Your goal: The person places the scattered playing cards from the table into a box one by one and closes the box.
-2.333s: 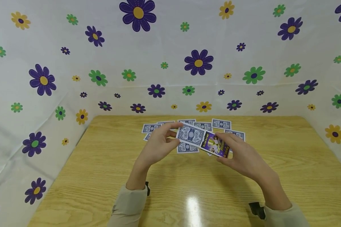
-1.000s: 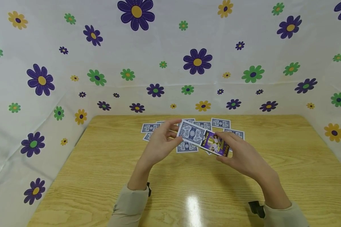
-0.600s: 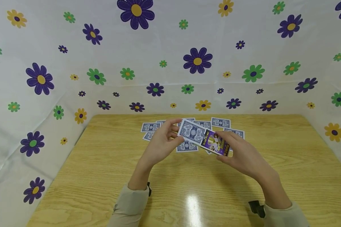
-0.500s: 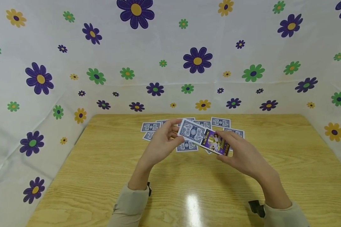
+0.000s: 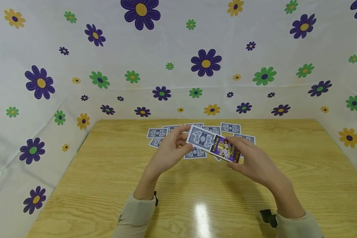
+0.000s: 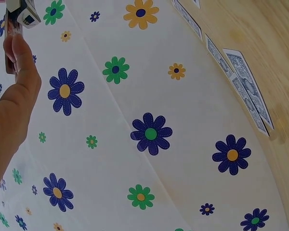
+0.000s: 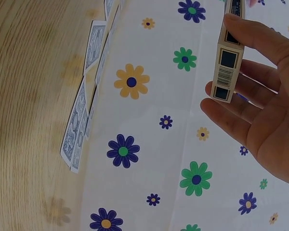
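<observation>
Above the table, my right hand (image 5: pixel 256 162) grips a purple and gold playing card box (image 5: pixel 226 149), thumb on the near edge and fingers on the far one. Blue-backed playing cards (image 5: pixel 200 138) stick out of its left end. My left hand (image 5: pixel 170 152) pinches those cards near their outer end between thumb and index finger; its other fingers curl loosely. In the right wrist view a barcode shows on the box's narrow side (image 7: pixel 225 72), beside the right hand (image 7: pixel 269 101). The left hand (image 6: pixel 14 101) partly covers the cards in the left wrist view.
Several blue-backed cards lie face down on the wooden table (image 5: pixel 122 181), among them one at the back right (image 5: pixel 230 127) and one at the left (image 5: pixel 157 133). Both hands partly hide this spread. A white flower-patterned cloth (image 5: pixel 172 43) hangs behind the table and at its sides.
Both hands stay almost in place, still holding the box and cards. The left thumb has shifted slightly right along the cards' near edge. The head view has drifted a little.
</observation>
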A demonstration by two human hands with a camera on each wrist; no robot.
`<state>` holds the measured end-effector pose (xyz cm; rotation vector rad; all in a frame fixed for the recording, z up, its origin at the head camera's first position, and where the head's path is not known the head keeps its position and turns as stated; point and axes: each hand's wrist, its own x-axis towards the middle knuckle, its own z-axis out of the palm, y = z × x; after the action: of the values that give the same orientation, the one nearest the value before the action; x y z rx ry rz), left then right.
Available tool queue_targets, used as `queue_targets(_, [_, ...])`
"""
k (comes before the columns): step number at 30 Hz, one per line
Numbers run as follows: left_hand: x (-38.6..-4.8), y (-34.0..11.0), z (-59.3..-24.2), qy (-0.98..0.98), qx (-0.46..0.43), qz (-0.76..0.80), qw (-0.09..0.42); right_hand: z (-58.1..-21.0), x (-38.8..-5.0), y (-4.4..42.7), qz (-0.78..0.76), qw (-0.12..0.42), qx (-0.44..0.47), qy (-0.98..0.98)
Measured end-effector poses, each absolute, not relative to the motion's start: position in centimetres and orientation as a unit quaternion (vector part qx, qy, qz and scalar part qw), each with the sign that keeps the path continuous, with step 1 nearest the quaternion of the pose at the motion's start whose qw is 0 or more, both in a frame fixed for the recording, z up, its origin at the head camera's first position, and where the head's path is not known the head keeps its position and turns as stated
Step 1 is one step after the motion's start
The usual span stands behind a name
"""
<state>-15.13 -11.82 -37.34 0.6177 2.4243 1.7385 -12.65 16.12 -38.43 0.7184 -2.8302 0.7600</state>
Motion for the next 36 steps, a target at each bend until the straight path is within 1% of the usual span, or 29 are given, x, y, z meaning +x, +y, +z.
queue_targets(16, [-15.06, -11.79, -37.51, 0.786, 0.212, 0.576, 0.070, -38.46, -12.55, 16.12, 0.251, 0.059, 0.238, -0.936])
queue_targets(36, [-15.00, -11.76, -37.39, 0.786, 0.221, 0.575, 0.050, -38.26, -12.53, 16.10, 0.253, 0.056, 0.234, -0.937])
